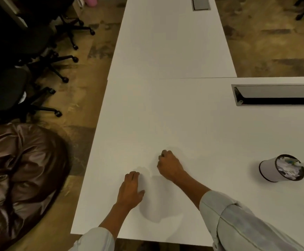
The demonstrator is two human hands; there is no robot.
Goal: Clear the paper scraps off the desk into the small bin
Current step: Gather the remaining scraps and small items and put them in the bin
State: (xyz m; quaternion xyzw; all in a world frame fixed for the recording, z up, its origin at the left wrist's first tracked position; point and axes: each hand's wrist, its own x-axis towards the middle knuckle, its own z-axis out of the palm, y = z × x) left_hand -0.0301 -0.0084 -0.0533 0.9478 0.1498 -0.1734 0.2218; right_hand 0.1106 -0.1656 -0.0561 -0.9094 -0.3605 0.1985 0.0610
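Note:
The small bin [269, 171] is a white cup-like tub with a dark rim. It stands on the right of the white desk [165, 115], tilted towards me and filled with white paper scraps [289, 171]. My left hand [130, 189] rests palm down near the front edge, fingertips bent onto the desk and thumb apart. My right hand [169, 166] is just beyond it to the right, fingers curled into a fist, and I cannot see inside it. Between the hands lies a faint pale shape [145, 170], perhaps a white scrap against the white top.
A cable hatch [274, 95] is sunk into the desk at the back right. A second white desk [165, 42] joins on behind. Black office chairs [29, 51] and a shiny brown beanbag [17, 169] stand on the floor to the left.

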